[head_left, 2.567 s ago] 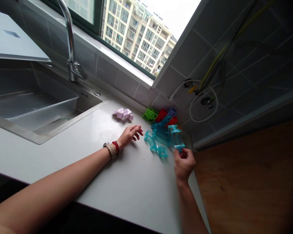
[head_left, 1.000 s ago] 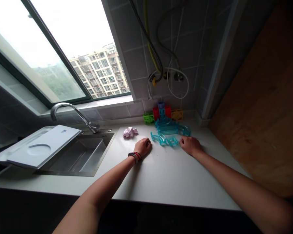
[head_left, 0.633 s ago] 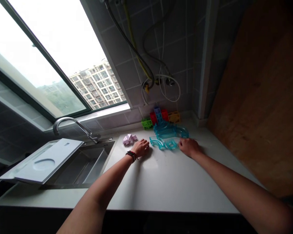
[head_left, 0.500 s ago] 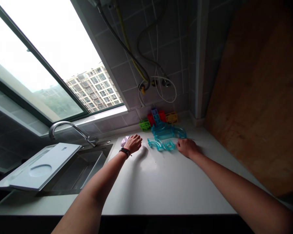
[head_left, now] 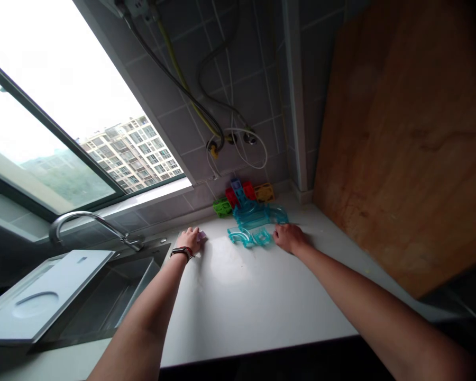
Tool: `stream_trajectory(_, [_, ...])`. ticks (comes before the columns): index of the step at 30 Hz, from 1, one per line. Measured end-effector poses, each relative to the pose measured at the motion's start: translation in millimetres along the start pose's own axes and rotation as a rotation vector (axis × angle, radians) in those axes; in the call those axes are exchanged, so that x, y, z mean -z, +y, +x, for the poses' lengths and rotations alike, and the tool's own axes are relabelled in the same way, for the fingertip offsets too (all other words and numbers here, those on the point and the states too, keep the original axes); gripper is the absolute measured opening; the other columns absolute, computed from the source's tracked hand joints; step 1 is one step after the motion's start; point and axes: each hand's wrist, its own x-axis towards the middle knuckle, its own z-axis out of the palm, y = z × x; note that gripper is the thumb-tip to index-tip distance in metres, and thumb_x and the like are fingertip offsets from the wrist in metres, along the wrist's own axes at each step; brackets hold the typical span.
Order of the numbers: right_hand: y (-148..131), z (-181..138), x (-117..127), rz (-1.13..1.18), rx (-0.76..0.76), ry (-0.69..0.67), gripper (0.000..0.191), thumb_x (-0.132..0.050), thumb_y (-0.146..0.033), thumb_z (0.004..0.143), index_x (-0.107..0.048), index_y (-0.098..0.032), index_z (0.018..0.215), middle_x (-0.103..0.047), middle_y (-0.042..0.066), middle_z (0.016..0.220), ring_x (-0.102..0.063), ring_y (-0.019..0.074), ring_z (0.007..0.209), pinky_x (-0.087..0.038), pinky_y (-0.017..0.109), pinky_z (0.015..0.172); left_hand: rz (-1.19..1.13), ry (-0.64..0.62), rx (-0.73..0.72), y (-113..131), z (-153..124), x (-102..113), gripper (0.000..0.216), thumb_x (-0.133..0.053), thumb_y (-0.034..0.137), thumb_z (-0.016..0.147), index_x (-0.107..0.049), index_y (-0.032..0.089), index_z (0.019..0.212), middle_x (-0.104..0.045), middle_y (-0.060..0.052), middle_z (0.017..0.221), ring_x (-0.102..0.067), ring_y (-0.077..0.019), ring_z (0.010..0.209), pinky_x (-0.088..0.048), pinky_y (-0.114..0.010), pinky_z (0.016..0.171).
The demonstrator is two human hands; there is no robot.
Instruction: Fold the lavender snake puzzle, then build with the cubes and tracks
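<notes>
My left hand (head_left: 189, 239) lies on the white counter (head_left: 254, 296) with its fingers curled over a small cluster of pale pink blocks (head_left: 201, 234), of which only an edge shows. My right hand (head_left: 287, 238) rests knuckles up on the counter, fingers curled, against the right side of a group of clear teal curved track pieces (head_left: 246, 235). What lies under its fingers is hidden. Behind the teal pieces stand green (head_left: 222, 207), red (head_left: 238, 194) and yellow (head_left: 264, 191) frame blocks against the tiled wall.
A steel sink (head_left: 115, 296) with a curved faucet (head_left: 87, 222) lies to the left, partly covered by a white board (head_left: 31, 296). A large wooden board (head_left: 404, 143) leans on the right. Hoses and cables (head_left: 230, 137) hang on the wall above the blocks.
My left hand has gone left from beside the teal pieces and come down onto the pink blocks. My right hand has stayed by the teal pieces. The view has tilted and swung.
</notes>
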Motion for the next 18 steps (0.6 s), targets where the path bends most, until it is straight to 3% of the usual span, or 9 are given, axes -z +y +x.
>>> stream_trajectory(5, [0,-1,1,-0.019,0.013,0.002,0.037,-0.045,-0.033,0.102,-0.078,-0.017,0.109,-0.079,0.018,0.108,-0.075,0.03,0.099,-0.05,0.035,0.083,-0.032,0.055,0.006,12,-26,-1,0.028,-0.07,0.029,0.091,-0.065,0.021,0.117,-0.066,-0.013,0.121,-0.065,-0.0298,0.108,-0.054,-0.039,0.083])
stream_trajectory(11, [2,0,-1,-0.043,0.015,0.02,0.036,-0.047,-0.035,0.102,-0.079,-0.02,0.106,-0.08,0.016,0.104,-0.076,0.0289,0.093,-0.048,0.034,0.076,-0.127,0.191,-0.091,43,-109,5,0.028,-0.059,0.029,0.089,-0.062,0.027,0.117,-0.068,-0.011,0.11,-0.069,-0.0289,0.088,-0.047,-0.035,0.065])
stream_trajectory(16, [5,2,-8,-0.056,0.018,0.019,0.04,-0.043,-0.039,0.103,-0.079,-0.021,0.102,-0.08,0.016,0.103,-0.075,0.0295,0.092,-0.045,0.034,0.073,-0.167,0.21,-0.399,72,-179,18,0.029,-0.065,0.046,0.086,-0.065,0.03,0.11,-0.071,-0.007,0.102,-0.068,-0.025,0.083,-0.048,-0.035,0.065])
stream_trajectory(18, [6,3,-10,-0.064,0.013,0.009,0.041,-0.043,-0.039,0.103,-0.079,-0.02,0.103,-0.08,0.017,0.103,-0.075,0.0298,0.091,-0.044,0.034,0.072,-0.086,0.269,-0.713,78,-194,32,0.026,-0.065,0.044,0.087,-0.066,0.028,0.107,-0.07,-0.007,0.094,-0.066,-0.024,0.08,-0.046,-0.036,0.062])
